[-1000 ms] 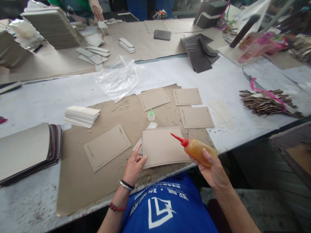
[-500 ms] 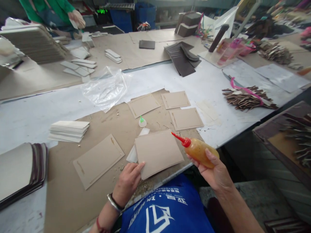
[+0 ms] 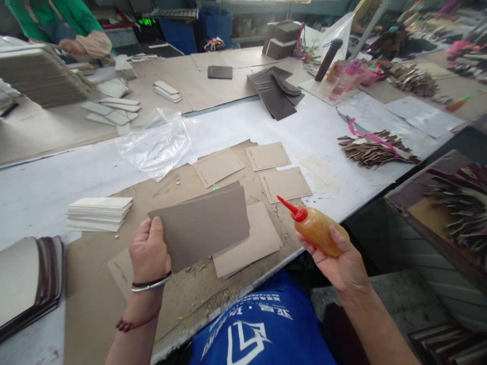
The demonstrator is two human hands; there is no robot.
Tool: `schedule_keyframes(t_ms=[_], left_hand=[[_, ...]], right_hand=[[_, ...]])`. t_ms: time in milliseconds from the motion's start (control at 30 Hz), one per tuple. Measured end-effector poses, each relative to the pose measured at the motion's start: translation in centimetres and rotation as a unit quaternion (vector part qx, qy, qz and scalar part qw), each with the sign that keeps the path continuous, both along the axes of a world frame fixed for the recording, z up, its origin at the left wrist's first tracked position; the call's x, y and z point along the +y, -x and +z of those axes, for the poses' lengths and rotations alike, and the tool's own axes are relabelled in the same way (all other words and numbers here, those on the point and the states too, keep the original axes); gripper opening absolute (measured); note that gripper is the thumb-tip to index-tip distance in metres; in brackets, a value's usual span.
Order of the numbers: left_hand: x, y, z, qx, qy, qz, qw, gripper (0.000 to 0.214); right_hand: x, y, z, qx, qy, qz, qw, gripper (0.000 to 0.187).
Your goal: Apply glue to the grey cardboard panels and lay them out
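Observation:
My left hand grips the left edge of a grey-brown rectangular panel, thumb on top, and holds it tilted above the table. Under its right part lies a small pile of beige panels. In my right hand is a squeeze glue bottle with yellowish contents and a red nozzle, which points up and left. Beyond the held panel lie beige panels with glue streaks near their edges. Another streaked panel is partly hidden behind my left wrist.
White strips are stacked at the left, near a pile of dark-edged sheets. A clear plastic bag lies beyond. Brown strips tied in pink are at the right. A co-worker in a green sleeve stands across the table.
My left hand has lifted a panel off the pile and moved it left, showing its darker side. It now covers most of the small green-tipped bottle. My right hand still holds the glue bottle.

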State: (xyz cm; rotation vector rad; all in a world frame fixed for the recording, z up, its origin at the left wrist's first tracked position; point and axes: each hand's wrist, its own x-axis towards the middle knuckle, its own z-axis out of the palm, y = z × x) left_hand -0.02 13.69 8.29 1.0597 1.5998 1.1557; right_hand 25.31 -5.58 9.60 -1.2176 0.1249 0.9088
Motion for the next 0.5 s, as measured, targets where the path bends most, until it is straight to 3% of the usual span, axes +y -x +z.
schedule_keyframes(t_ms=[100,200,367,500], left_hand=[[0.0,0.2,-2.6,-0.127,0.125,0.019,0.984,0.007],[-1.1,-0.3,-6.1,-0.130,0.193,-0.013,0.972,0.013],[-2.6,-2.4,-10.8,-0.055,0.206,-0.052,0.976,0.031],[-2.8,-3.0,-12.2,0.007,0.181,-0.065,0.981,0.033]], right_hand=[[0.0,-0.1,-0.3,0.023,0.002,-0.005,1.000,0.029],[0.3,-0.2,-0.6,0.037,0.015,0.001,0.999,0.031],[0.9,-0.4,-1.5,0.027,0.030,0.022,0.999,0.030],[1.4,-0.3,-2.4,0.016,0.046,0.049,0.998,0.026]])
